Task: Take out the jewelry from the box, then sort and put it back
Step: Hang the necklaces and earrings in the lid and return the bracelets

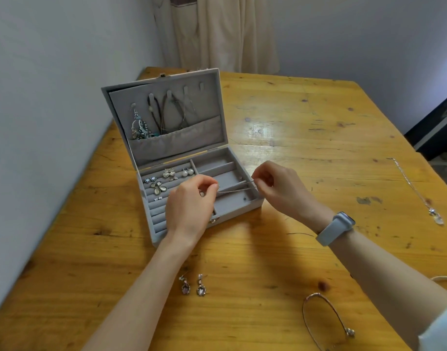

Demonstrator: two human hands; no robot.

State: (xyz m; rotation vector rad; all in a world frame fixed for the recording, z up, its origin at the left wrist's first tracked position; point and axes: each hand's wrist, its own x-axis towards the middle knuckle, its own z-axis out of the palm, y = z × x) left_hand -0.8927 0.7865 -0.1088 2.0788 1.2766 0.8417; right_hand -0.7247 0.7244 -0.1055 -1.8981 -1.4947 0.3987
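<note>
Wooden table (pixel 280 138), grey jewelry box (pixel 242 211) open at left. Left hand (pixel 189 201) pinches one end of a thin chain (pixel 233 190), right hand (pixel 280 188) pinches the other, stretched above the box's right compartments. Pendant necklace (pixel 417 192) far right.

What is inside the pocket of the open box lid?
The lid pocket holds the lower ends of hanging necklaces and dangling earrings. Their bottoms are hidden behind the fabric.

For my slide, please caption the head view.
Both hands stretch a thin silver chain over the open grey velvet jewelry box.
</note>
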